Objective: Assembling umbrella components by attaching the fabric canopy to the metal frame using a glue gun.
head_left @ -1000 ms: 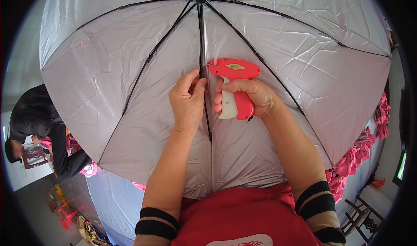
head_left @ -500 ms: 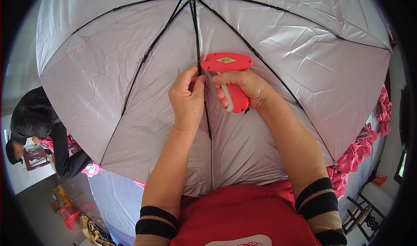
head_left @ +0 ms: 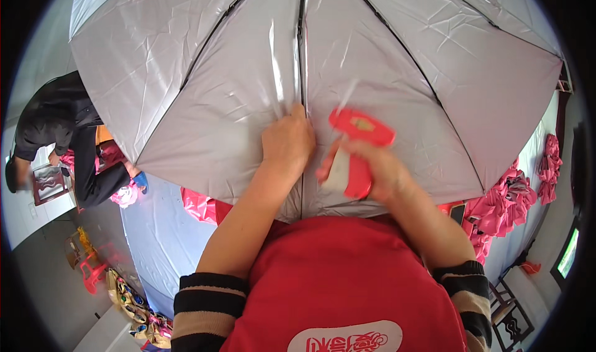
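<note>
An open umbrella (head_left: 230, 128) with a silvery-grey inner side spreads before me, its black ribs fanning toward me. My left hand (head_left: 287, 142) is closed on the middle rib (head_left: 302, 60), partway between the joint and the near edge of the canopy. To its right, my right hand (head_left: 390, 173) grips a red tagging gun (head_left: 363, 128) with a pale trigger, fingers wrapped round the handle. The gun is blurred by motion, tilted, and apart from the rib; its nose points up and left. The umbrella's hub lies outside the picture.
At the left, a person in black (head_left: 53, 119) bends over pink cloth. Bunched pink fabric (head_left: 506, 197) lies at the right, on a light blue cover (head_left: 158, 228) that also shows at left. A red stool (head_left: 93, 274) and a dark wooden chair (head_left: 515, 324) stand lower down.
The umbrella has shifted up in the picture, taking its hub out of sight. My left hand has moved down along the rib. The tagging gun has pulled away to the right and tilted.
</note>
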Tool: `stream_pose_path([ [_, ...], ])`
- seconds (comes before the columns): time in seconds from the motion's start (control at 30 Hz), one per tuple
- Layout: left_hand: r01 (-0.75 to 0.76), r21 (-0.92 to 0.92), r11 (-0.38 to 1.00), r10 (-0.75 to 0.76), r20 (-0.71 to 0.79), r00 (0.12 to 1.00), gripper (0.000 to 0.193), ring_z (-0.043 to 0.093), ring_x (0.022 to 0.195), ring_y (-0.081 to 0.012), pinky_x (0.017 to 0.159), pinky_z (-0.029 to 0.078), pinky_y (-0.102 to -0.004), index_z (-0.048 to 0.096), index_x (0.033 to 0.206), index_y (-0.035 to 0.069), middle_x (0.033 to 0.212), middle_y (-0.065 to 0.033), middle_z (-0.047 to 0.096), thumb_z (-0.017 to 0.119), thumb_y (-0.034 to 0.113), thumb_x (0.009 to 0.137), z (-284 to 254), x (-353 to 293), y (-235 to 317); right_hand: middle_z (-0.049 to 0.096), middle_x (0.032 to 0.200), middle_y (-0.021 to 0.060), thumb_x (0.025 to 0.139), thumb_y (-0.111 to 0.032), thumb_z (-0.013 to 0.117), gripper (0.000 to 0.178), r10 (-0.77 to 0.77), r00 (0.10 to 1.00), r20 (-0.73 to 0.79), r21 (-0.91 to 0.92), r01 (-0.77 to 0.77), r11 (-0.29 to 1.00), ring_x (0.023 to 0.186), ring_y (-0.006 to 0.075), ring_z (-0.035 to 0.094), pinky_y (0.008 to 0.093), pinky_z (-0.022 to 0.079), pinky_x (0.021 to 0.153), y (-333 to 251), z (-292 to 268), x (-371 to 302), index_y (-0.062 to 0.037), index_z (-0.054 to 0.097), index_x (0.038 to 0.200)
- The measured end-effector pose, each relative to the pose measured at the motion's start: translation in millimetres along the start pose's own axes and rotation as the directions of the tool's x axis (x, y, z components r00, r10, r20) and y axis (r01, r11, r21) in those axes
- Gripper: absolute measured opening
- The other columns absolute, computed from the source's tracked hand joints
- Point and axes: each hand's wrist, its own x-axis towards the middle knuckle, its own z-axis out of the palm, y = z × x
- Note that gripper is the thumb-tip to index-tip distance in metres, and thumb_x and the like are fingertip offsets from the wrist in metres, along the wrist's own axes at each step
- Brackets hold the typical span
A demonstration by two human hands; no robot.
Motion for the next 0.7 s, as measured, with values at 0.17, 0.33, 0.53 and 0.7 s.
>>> stream_pose_path([
  [0.17,-0.057,-0.172,0.984,0.022,-0.200,0.980,0.018,0.064,0.059,-0.0334,0.058,0.051,-0.0447,0.051,0.093,0.000,0.069,-0.0173,0.063,0.059,0.014,0.086,6.7,-17.4,-9.4,0.065,0.086,0.0162,0.087,-0.016,0.060,0.022,0.011,0.993,-0.116,-0.048,-0.016,0.999,0.080,0.0325,0.067,0.0436,0.056,0.073,33.4,10.3,-8.7,-0.0002,0.056,0.102],
  [0.33,0.140,-0.833,0.535,-0.231,0.015,0.973,0.007,0.055,0.060,-0.0066,0.050,0.045,-0.0228,0.054,0.092,0.002,0.071,-0.0025,0.057,0.060,0.003,0.088,3.3,-35.0,-15.0,0.065,0.086,0.0155,0.086,-0.014,0.062,0.023,-0.024,0.996,-0.086,-0.034,0.021,0.999,0.077,0.0315,0.068,0.0425,0.057,0.071,26.5,13.5,1.7,-0.0008,0.056,0.103],
  [0.53,0.170,-0.911,0.375,-0.282,0.062,0.957,0.007,0.053,0.057,-0.0062,0.049,0.045,-0.0222,0.056,0.090,0.001,0.070,-0.0007,0.057,0.061,0.004,0.087,-5.2,-40.7,-9.7,0.065,0.086,0.0151,0.086,-0.014,0.062,0.021,-0.009,1.000,0.000,-0.031,0.009,0.999,0.076,0.0301,0.068,0.0415,0.057,0.070,21.0,15.6,5.3,-0.0010,0.056,0.102],
  [0.7,0.144,-0.930,0.338,-0.223,0.070,0.972,0.008,0.052,0.057,-0.0059,0.048,0.042,-0.0215,0.056,0.093,0.001,0.071,-0.0012,0.058,0.061,0.004,0.087,-3.9,-39.2,-17.6,0.065,0.084,0.0145,0.086,-0.013,0.061,0.018,-0.018,1.000,0.020,-0.035,0.018,0.999,0.074,0.0291,0.068,0.0405,0.057,0.069,22.5,19.5,14.8,-0.0011,0.057,0.099],
])
